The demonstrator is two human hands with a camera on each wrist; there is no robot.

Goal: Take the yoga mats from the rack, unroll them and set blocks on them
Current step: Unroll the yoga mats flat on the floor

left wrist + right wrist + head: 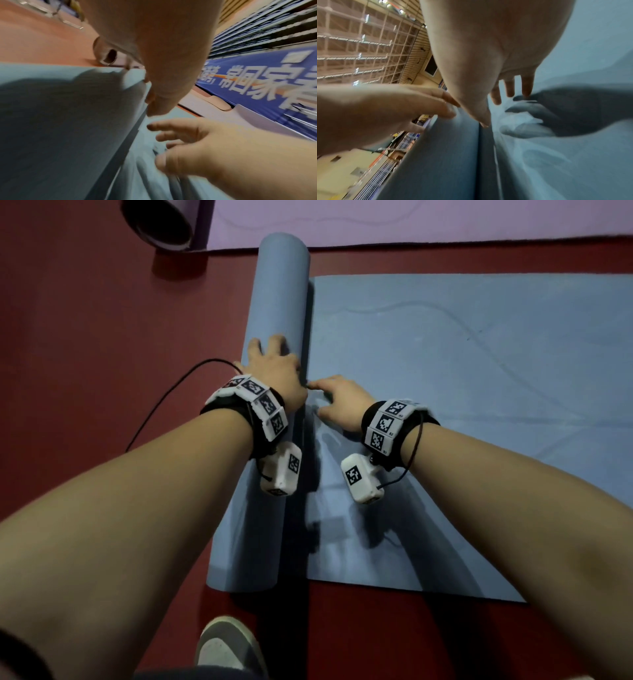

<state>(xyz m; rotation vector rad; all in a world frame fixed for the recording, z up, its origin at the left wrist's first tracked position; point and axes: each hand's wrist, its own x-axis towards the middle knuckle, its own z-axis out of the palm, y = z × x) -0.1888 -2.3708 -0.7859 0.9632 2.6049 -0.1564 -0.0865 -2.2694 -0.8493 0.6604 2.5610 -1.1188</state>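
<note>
With the left hand [274, 368] spread flat on the blue mat's roll [281, 302] on the floor and the right hand [337, 402] released beside it, the roll may skew.

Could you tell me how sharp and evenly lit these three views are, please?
Head view: fairly sharp but dim, hands' shadows falling on the blue mat. Left wrist view: banner streaked by motion blur, left hand soft. Right wrist view: background smeared, right hand casting a dark shadow on the mat.
</note>
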